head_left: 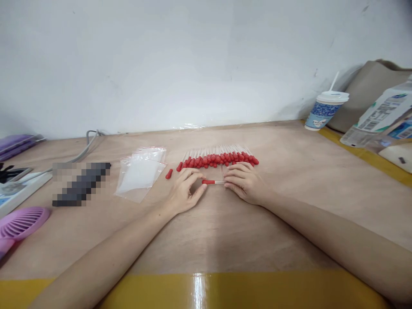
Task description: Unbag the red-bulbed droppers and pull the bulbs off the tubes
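A dropper with a red rubber bulb (pixel 209 182) and a thin clear tube lies level between my two hands. My left hand (pixel 186 189) is closed on the bulb end, thumb and index fingertip at the red rubber. From the other side my right hand (pixel 244 182) grips the clear tube, its far end hidden by the fingers. Just beyond the hands lies a row of several droppers (pixel 214 159), red bulbs toward me and pale tubes pointing to the wall. One loose red bulb (pixel 169 174) rests left of my left hand.
Clear zip bags (pixel 140 174) lie left of the droppers. Farther left are a pixelated dark object (pixel 82 184), a grey cable (pixel 85 150) and a pink fan (pixel 24 223). At the right stand a paper cup (pixel 325 111) with a straw and a plastic bottle (pixel 380 113).
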### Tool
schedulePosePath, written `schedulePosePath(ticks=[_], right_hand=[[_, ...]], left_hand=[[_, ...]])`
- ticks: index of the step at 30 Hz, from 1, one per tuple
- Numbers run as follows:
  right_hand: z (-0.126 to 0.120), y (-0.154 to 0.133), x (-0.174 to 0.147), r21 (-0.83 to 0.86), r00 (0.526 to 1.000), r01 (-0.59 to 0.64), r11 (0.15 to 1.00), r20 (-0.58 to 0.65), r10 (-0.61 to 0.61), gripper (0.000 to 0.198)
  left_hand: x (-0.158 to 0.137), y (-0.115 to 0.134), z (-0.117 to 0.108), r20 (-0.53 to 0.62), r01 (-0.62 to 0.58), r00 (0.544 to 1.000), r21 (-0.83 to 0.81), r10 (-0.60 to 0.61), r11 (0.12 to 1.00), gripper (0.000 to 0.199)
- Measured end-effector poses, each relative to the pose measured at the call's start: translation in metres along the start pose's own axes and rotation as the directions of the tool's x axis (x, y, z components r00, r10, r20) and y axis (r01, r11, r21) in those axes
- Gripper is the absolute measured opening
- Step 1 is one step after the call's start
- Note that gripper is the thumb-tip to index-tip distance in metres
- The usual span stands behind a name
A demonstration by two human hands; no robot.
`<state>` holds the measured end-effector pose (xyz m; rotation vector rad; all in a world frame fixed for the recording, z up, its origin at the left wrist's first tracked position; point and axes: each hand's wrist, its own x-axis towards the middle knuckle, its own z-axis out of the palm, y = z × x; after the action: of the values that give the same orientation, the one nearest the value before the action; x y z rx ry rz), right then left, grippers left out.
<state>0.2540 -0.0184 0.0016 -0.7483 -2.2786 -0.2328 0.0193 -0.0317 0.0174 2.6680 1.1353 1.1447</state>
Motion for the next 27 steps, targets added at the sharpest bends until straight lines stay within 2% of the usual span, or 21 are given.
schedulePosePath(ticks=[3, 6, 13, 20, 27], right_hand=[[0.0, -0.002, 0.001, 0.011, 1.0, 0.026, 1.0, 0.011, -0.027, 0.016], [0.0, -0.002, 0.002, 0.035, 0.999, 0.045, 0.998, 0.017, -0.046, 0.017], [0.007, -0.004, 0.003, 0.095, 0.999, 0.033, 0.995, 0.006, -0.034, 0.021], [0.019, -0.002, 0.0, 0.187, 0.999, 0.05, 0.981, -0.003, -0.05, 0.022], [0.015, -0.005, 0.001, 0.236, 0.995, 0.094, 0.967, -0.035, -0.088, 0.015]], left_hand=[[0.002, 0.002, 0.006, 0.059, -0.088, 0.994, -0.032, 0.09, 0.996, 0.033], [0.003, 0.0, 0.014, 0.086, -0.15, 0.984, -0.043, 0.154, 0.988, 0.027], [0.002, -0.005, 0.022, 0.039, -0.226, 0.973, 0.005, 0.226, 0.974, 0.02], [0.003, -0.003, 0.021, 0.054, -0.255, 0.966, 0.011, 0.254, 0.967, 0.026], [0.003, 0.0, 0.019, 0.062, -0.268, 0.962, 0.004, 0.267, 0.963, 0.019]])
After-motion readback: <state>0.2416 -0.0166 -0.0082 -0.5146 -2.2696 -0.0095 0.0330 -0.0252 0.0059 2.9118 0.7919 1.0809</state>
